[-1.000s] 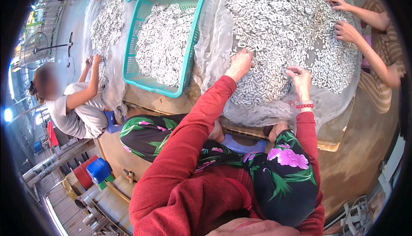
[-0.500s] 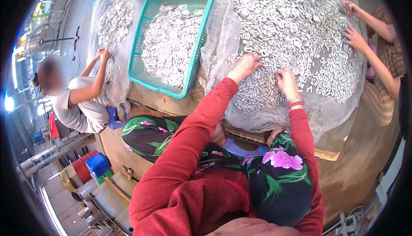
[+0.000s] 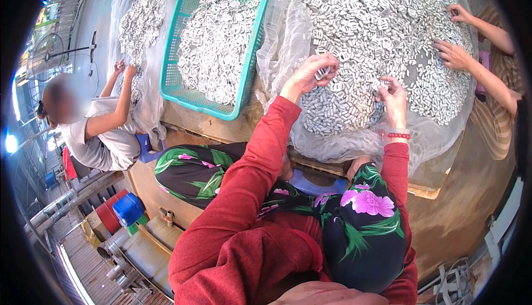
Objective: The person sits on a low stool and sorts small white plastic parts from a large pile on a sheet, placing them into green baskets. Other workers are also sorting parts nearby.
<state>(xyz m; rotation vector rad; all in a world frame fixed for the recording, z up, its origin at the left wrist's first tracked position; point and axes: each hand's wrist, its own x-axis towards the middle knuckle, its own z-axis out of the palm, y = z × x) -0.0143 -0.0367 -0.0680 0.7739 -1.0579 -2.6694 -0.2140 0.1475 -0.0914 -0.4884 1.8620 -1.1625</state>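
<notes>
My left hand [image 3: 307, 75] is closed around a metal buckle [image 3: 322, 73], a small grey slotted piece, raised over the left side of the pile. My right hand [image 3: 394, 101] pinches a small silvery metal piece [image 3: 379, 85] between thumb and fingers; its exact shape is too small to tell. Beneath and beyond both hands spreads a heap of grey metal buckles [image 3: 366, 22]. Between my hands, close to me, lies a patch of small grey bean-shaped metal pieces [image 3: 332, 113]. Sheer white netting [image 3: 327, 148] lies under the pile.
A teal plastic basket [image 3: 168, 66] holding many buckles stands left of the pile. Across at the right, a co-worker's hands [image 3: 455, 55] touch the same heap. At the left, a seated person [image 3: 105, 130] works at another pile [image 3: 141, 28]. A blue stool [image 3: 316, 186] is below me.
My left hand has lifted off the pile, a buckle now showing in it. My right hand has moved right and turned upward with a small piece. The view has shifted slightly.
</notes>
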